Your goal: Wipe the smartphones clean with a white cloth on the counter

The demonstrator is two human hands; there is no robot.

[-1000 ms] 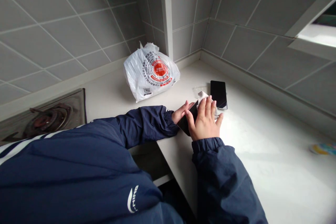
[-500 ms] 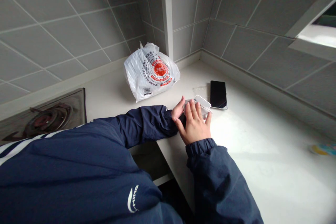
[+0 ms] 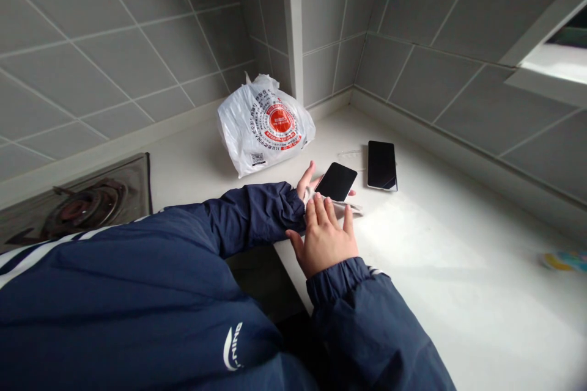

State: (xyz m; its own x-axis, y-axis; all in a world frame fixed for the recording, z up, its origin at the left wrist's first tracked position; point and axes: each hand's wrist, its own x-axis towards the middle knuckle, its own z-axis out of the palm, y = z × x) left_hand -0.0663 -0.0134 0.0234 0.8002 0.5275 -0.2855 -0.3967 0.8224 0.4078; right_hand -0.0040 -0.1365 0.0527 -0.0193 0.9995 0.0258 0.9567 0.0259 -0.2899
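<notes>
My left hand holds a smartphone with a black screen facing up, thumb raised at its left side and fingertips showing beyond its right edge. Over the phone's near end, my right hand lies flat with its fingers stretched out. Beneath those fingers is a thin, light grey cloth, pressed down by them. The lower part of the phone is hidden by the cloth and fingers. A second dark-screened device, like a phone, lies on the counter to the right, apart from both hands.
A white plastic bag with red print stands behind my left arm. On the left is a gas stove. Something clear and flat lies beside the second device. A blurred colourful item sits far right on the white counter.
My right hand has slid toward me and slightly left with the cloth, uncovering more of the phone. Its screen now looks black where it shone pale before.
</notes>
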